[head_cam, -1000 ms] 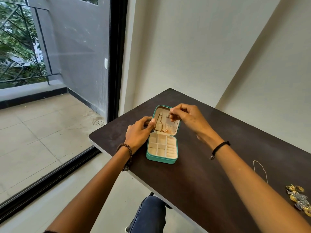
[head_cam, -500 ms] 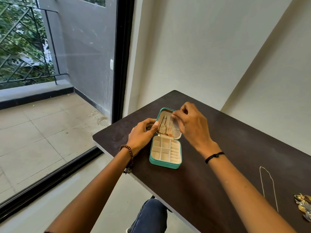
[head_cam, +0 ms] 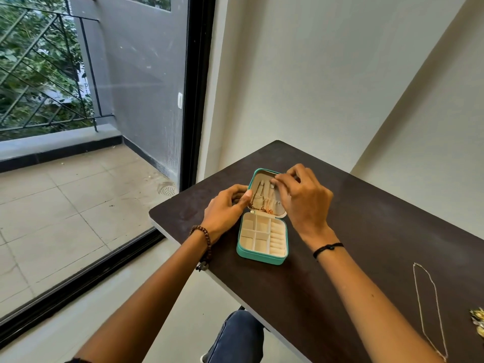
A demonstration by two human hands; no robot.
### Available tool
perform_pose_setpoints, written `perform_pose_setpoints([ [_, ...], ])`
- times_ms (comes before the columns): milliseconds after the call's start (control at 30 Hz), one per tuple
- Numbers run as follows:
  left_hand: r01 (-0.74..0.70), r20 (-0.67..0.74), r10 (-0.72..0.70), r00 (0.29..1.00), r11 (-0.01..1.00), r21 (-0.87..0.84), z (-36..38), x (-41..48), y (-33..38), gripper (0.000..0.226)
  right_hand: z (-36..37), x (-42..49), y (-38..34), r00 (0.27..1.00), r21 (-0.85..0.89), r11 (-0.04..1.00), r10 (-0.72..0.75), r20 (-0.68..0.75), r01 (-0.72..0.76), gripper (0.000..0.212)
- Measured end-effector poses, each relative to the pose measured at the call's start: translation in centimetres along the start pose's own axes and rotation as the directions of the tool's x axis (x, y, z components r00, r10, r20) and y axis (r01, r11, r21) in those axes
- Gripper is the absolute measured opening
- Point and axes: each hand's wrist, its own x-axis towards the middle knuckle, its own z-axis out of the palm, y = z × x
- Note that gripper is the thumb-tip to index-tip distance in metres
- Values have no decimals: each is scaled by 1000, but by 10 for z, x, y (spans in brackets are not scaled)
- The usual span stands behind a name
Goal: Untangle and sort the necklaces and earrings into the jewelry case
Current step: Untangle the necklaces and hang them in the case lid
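A small teal jewelry case [head_cam: 262,255] lies open on the dark table [head_cam: 366,231], its cream compartments showing. A gold necklace [head_cam: 258,199] hangs inside the raised lid. My left hand [head_cam: 225,208] grips the lid's left edge, thumb on the rim. Over the lid's upper right part, my right hand [head_cam: 301,197] has its fingertips pinched together at the lining; what they pinch is too small to tell. A thin silver necklace [head_cam: 429,307] lies stretched out on the table at the right. Gold earrings [head_cam: 478,320] sit at the right edge of the frame.
The table's near edge runs diagonally from the left corner toward the bottom right. A white wall stands close behind the table. A glass door with a black frame [head_cam: 193,100] is at the left. My knee in jeans [head_cam: 235,336] shows below the table edge.
My right hand has shifted slightly lower over the lid, its fingers still pinched there. The left hand stays on the lid's edge. The camera has moved, bringing the silver necklace further into view.
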Motion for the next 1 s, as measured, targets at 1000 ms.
perform_pose_setpoints([
  [1000,-17,-18,17,1000,1000,-19,-2,-6,6,37,-37,-50,-32,942,62,985,136,307,-162,15],
])
